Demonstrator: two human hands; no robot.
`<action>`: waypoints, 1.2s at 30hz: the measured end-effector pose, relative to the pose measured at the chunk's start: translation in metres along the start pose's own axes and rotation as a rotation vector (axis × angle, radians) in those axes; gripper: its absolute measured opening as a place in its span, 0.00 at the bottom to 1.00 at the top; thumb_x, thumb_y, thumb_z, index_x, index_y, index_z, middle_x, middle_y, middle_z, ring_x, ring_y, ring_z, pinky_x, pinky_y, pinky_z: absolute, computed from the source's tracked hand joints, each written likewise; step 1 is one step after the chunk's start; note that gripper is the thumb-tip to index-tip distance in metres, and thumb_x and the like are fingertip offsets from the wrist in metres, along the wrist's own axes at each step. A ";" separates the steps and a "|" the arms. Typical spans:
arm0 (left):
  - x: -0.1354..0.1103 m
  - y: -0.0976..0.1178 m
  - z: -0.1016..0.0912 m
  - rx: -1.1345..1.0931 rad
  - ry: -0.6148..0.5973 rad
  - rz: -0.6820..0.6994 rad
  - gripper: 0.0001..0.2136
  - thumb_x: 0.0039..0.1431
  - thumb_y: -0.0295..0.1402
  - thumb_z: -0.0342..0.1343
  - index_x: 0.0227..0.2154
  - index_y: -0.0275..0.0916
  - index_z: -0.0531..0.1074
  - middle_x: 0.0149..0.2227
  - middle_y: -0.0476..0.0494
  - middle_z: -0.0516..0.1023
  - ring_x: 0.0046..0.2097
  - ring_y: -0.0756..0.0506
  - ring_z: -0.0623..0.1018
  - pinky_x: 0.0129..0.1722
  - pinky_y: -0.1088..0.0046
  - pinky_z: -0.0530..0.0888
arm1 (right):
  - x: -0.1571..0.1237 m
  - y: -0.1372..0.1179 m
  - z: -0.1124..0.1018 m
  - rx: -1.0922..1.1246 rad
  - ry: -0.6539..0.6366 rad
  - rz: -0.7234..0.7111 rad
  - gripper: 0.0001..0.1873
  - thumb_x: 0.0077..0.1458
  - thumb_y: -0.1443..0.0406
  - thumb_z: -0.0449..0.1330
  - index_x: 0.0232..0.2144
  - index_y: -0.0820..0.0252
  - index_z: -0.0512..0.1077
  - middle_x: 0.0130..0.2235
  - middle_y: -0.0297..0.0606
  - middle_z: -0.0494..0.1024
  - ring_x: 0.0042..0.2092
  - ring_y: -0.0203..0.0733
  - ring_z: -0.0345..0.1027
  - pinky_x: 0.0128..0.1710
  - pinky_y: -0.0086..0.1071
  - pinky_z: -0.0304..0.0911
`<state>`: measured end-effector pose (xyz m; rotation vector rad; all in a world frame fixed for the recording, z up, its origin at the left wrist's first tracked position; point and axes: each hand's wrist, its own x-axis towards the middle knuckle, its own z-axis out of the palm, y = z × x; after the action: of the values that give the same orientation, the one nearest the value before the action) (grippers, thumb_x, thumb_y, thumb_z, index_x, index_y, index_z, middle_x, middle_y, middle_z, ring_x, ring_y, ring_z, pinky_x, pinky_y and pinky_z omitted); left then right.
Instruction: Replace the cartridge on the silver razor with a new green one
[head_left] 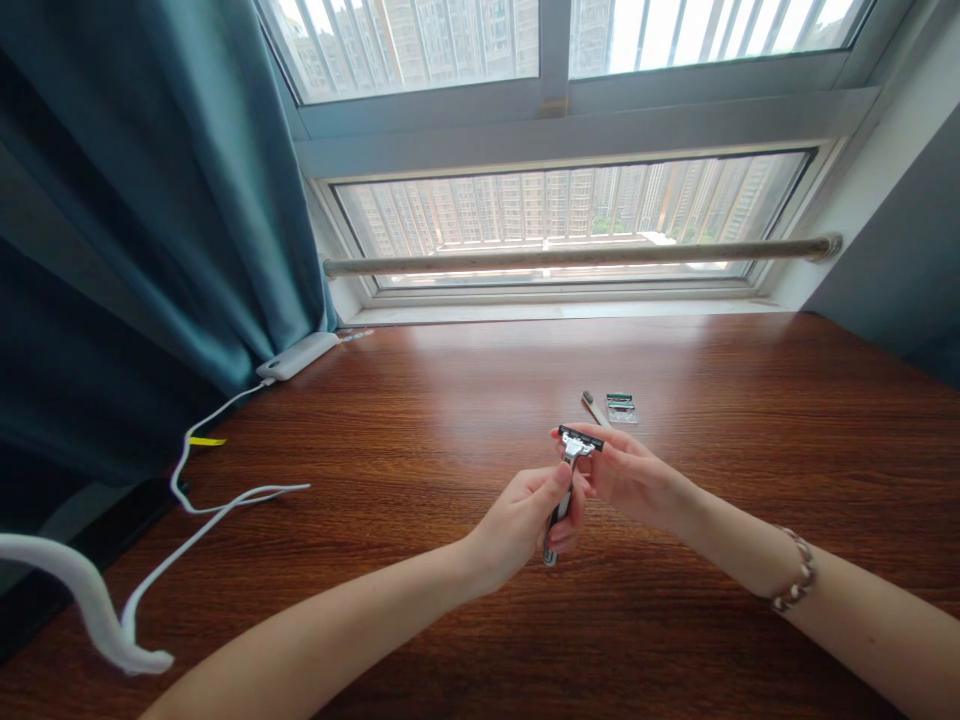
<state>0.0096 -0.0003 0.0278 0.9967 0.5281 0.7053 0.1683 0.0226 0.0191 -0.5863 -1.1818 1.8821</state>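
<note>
A razor (576, 450) with a silver neck and a black blade head is held tilted above the wooden table. My left hand (510, 520) is closed round its handle, thumb on top, with the handle's end sticking out below. At the blade head, my right hand (637, 475) has its fingers curled behind and around the razor; part of them is hidden by it. Just beyond my right hand lies a clear case of blade cartridges (621, 407). Beside that case is a slim light stick with a dark head (590, 400), perhaps a toothbrush, partly covered by my hand.
The brown wooden table (420, 420) reaches to a window with a metal rail (555, 262). On the left are a blue curtain (225, 200), a white power strip (298, 355), a white cable (180, 465), a yellow strip (207, 441) and a thick white curved piece (82, 590).
</note>
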 end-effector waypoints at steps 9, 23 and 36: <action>0.001 -0.002 -0.001 0.000 -0.025 0.024 0.18 0.54 0.47 0.47 0.24 0.34 0.63 0.14 0.54 0.55 0.17 0.56 0.55 0.19 0.78 0.53 | -0.001 0.000 -0.001 0.019 -0.026 -0.013 0.23 0.45 0.53 0.59 0.43 0.55 0.69 0.35 0.39 0.69 0.28 0.33 0.58 0.33 0.31 0.59; -0.001 -0.002 0.002 -0.073 -0.074 0.004 0.18 0.55 0.47 0.46 0.23 0.34 0.62 0.15 0.54 0.54 0.18 0.55 0.54 0.19 0.78 0.53 | -0.002 0.002 0.000 0.131 -0.071 0.002 0.20 0.46 0.57 0.60 0.43 0.53 0.68 0.33 0.36 0.69 0.29 0.32 0.59 0.33 0.30 0.59; -0.001 -0.003 0.001 0.000 -0.078 -0.018 0.19 0.54 0.48 0.47 0.22 0.34 0.60 0.15 0.55 0.54 0.18 0.56 0.54 0.19 0.78 0.54 | -0.001 0.004 -0.003 0.175 -0.145 -0.063 0.18 0.49 0.62 0.59 0.45 0.53 0.67 0.40 0.37 0.70 0.37 0.34 0.64 0.38 0.30 0.59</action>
<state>0.0101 -0.0026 0.0260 1.0144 0.4686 0.6473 0.1696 0.0226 0.0137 -0.3179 -1.0991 1.9753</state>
